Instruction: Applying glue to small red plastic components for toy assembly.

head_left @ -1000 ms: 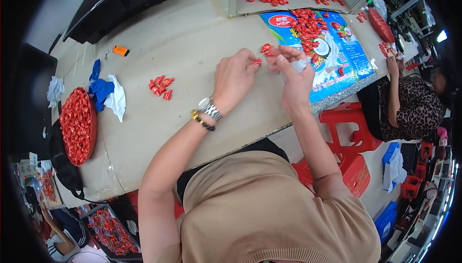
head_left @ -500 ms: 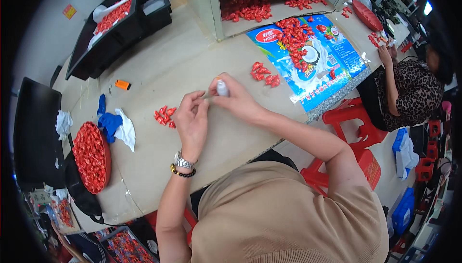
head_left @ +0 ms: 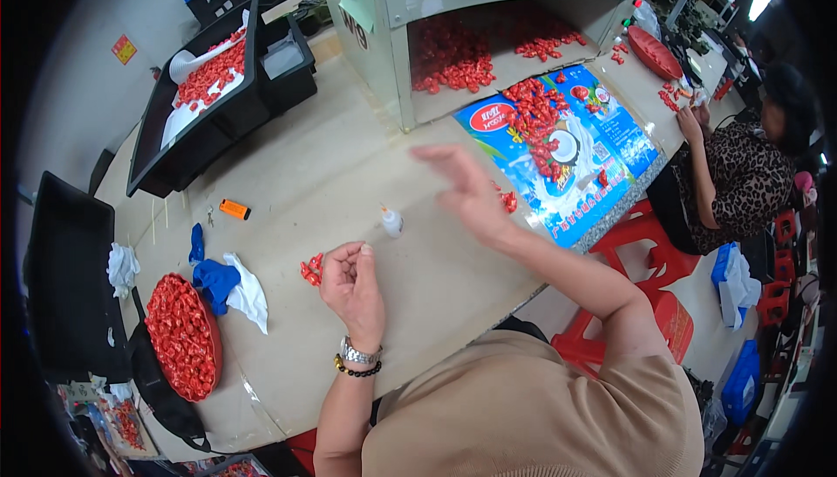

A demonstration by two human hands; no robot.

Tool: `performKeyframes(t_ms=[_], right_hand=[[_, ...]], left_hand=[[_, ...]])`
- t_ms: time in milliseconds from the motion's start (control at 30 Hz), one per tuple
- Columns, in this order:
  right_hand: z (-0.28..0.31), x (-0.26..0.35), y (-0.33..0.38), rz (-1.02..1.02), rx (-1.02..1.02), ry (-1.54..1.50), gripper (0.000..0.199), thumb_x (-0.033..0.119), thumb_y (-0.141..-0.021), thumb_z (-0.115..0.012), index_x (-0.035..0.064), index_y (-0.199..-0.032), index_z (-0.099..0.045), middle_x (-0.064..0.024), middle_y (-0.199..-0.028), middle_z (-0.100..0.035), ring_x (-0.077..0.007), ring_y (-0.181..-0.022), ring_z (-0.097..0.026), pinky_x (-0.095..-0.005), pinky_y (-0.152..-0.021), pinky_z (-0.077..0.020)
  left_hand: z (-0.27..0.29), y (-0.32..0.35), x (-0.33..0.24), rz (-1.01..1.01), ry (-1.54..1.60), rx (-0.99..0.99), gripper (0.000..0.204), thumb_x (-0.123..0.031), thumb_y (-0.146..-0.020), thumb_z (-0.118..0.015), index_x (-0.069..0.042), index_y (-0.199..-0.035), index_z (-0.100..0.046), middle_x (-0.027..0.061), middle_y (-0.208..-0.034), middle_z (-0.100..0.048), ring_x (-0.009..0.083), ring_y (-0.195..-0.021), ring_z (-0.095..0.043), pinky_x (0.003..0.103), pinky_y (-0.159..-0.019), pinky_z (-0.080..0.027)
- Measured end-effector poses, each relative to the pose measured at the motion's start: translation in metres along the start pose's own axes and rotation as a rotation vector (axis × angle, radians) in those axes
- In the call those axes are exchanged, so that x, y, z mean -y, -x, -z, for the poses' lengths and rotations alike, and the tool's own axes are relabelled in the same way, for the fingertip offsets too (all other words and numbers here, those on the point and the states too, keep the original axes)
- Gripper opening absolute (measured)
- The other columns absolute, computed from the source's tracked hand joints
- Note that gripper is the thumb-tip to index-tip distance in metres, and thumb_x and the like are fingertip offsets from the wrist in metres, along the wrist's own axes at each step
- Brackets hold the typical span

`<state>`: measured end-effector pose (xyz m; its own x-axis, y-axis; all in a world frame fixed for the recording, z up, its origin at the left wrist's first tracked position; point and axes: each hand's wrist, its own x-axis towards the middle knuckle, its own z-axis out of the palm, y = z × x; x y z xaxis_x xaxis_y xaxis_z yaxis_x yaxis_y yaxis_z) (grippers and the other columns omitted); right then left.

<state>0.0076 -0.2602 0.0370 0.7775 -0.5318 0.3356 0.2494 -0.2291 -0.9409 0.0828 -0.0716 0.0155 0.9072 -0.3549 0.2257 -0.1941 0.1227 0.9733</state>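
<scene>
On the tabletop (head_left: pixel 305 167), small white bottle (head_left: pixel 391 222) upright, orange tip up, between the hands, touched by neither. Right hand (head_left: pixel 473 198) blurred, fingers loose, nothing gripped, near blue printed sheet (head_left: pixel 623 132). Left hand (head_left: pixel 356 289) fingers curled, can't tell if holding anything; small red pieces (head_left: pixel 311 270) just beside it.
</scene>
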Motion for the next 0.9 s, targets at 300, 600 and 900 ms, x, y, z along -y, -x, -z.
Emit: performKeyframes(t_ms=[300, 600, 900], right_hand=[[0.131, -0.088, -0.170, 0.123, -0.372, 1.122, 0.046, 0.035, -0.085, -0.060, 0.0054, -0.119, -0.051, -0.0166, -0.129, -0.048, -0.0384, -0.126, -0.037, -0.0487, -0.104, -0.0317], [0.144, -0.169, -0.314, 0.051, -0.137, 1.556, 0.079, 0.067, -0.086, -0.033, 0.0134, -0.144, -0.030, -0.0165, -0.147, -0.029, -0.0385, -0.133, -0.029, -0.0543, -0.108, -0.0234], [0.187, -0.188, -0.358, 0.007, -0.127, 1.543, 0.062, 0.050, -0.090, -0.044, 0.0093, -0.136, -0.037, -0.0161, -0.139, -0.035, -0.0326, -0.124, -0.038, -0.0498, -0.097, -0.0360]], left_hand=[[-0.004, 0.000, -0.003, -0.103, -0.115, -0.033, 0.006, -0.004, -0.085, -0.065, -0.001, -0.087, -0.061, -0.0018, -0.071, -0.056, 0.0024, -0.058, -0.046, 0.018, -0.053, -0.040], [0.000, 0.000, 0.000, -0.202, -0.218, 0.039, 0.004, 0.001, -0.084, -0.062, 0.001, -0.088, -0.059, -0.0003, -0.069, -0.058, 0.0026, -0.058, -0.048, 0.018, -0.052, -0.040], [0.014, -0.002, -0.007, -0.114, -0.160, 0.019, 0.006, -0.006, -0.081, -0.066, -0.006, -0.086, -0.063, 0.0034, -0.061, -0.056, 0.0118, -0.050, -0.051, 0.026, -0.051, -0.041]])
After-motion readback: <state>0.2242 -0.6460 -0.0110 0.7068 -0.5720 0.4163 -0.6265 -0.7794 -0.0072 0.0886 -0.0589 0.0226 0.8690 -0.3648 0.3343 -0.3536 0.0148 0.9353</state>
